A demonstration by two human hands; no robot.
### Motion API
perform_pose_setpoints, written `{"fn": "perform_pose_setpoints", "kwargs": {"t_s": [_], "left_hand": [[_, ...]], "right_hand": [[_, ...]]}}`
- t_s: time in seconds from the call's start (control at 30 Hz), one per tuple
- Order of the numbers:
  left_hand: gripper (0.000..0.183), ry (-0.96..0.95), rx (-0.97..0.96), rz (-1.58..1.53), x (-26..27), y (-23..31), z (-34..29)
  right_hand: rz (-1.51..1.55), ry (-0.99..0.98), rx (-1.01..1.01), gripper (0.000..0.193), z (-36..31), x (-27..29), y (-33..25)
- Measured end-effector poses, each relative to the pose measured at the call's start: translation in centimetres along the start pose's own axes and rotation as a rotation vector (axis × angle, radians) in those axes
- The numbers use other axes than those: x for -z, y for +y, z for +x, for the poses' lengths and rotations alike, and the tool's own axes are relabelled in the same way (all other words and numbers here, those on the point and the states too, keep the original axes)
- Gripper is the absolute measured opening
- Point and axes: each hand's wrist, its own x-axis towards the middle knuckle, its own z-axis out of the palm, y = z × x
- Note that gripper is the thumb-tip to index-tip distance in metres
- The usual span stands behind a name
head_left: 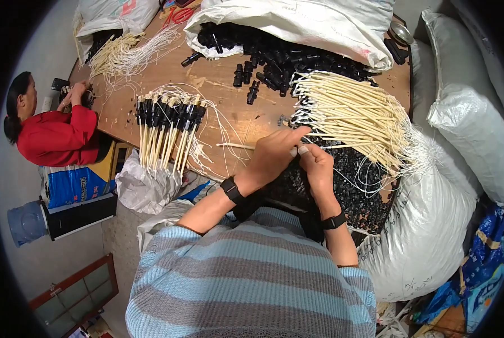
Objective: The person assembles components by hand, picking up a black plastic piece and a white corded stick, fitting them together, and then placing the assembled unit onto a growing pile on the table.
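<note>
My left hand point(273, 153) is closed round a thin cream-coloured tube point(232, 146), whose pale end sticks out to the left. Close beside it, at the table's near edge, the fingers of my right hand point(318, 169) are pinched together; whatever lies between their tips is too small to make out. White wrapping shows on fingertips of both hands. Just beyond them lies a big pile of similar cream tubes point(353, 115) with thin white wires at their ends. Left of my hands, a row of tubes with black fittings point(170, 115) hangs over the table edge.
Many small black pieces point(362, 186) cover the table's near right part. A white sack point(297, 22) spills black fittings point(271, 65) at the back. Bulging white sacks point(426, 231) stand on the right. A person in red point(58, 135) works at the far left.
</note>
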Motion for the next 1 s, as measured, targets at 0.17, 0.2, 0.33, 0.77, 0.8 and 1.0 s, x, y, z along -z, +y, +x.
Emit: {"fn": "perform_pose_setpoints", "kwargs": {"t_s": [0.17,0.2,0.33,0.77,0.8,1.0], "left_hand": [[0.033,-0.073,0.198,-0.113,0.4,-0.9,-0.5],[0.030,-0.113,0.241,-0.142,0.3,-1.1,-0.7],[0.029,-0.107,0.313,-0.230,0.4,-1.2,-0.8],[0.035,-0.293,-0.025,-0.080,2.4,-2.1,-0.5],[0.035,-0.292,-0.025,-0.079,2.4,-2.0,-0.5],[0.029,-0.361,-0.062,0.280,3.6,0.9,-0.6]], "right_hand": [[-0.044,0.028,0.037,0.009,-0.3,0.3,0.6],[-0.156,0.055,0.078,0.009,-0.5,0.2,0.5],[-0.496,0.102,0.283,0.009,-1.0,0.2,-0.2],[-0.880,-0.051,0.622,0.031,-2.5,2.0,-2.5],[-1.093,-0.065,0.677,0.032,-2.6,1.8,-2.7],[-0.526,-0.024,0.172,0.016,-1.1,0.6,-2.4]]}}
